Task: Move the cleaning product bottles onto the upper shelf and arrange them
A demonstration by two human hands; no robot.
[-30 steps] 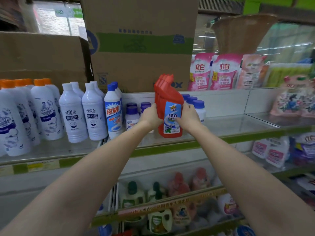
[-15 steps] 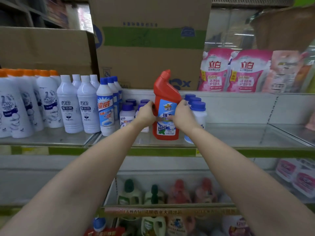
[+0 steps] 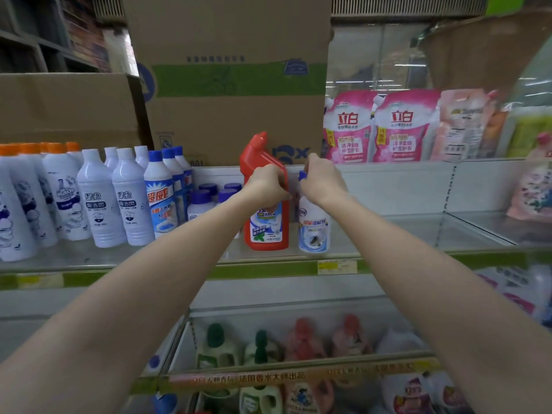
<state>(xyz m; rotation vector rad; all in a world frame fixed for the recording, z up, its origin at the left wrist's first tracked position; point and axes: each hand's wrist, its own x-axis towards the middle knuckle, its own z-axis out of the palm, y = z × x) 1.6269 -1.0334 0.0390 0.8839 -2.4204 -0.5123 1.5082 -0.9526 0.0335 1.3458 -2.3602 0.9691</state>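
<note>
A red cleaner bottle [image 3: 266, 225] with an angled spout stands upright on the upper glass shelf [image 3: 388, 234]. My left hand [image 3: 266, 185] grips its shoulder from the left. Right beside it stands a small white bottle [image 3: 314, 227] with a blue cap, and my right hand [image 3: 321, 177] curls round its top, hiding most of the cap. Left of the red bottle are small purple-capped bottles [image 3: 200, 201], blue-capped white bottles [image 3: 161, 192], plain white bottles [image 3: 101, 198] and orange-capped ones [image 3: 56, 189].
Large cardboard boxes [image 3: 233, 85] stand behind the shelf. Pink refill pouches [image 3: 376, 127] lean on the ledge at the right. The shelf's right half is bare glass. Below, a lower shelf [image 3: 298, 375] holds green and red detergent jugs.
The red bottle has been set down on the shelf. My left hand slid up from its label to its shoulder, and my right hand left it for the top of the small white bottle.
</note>
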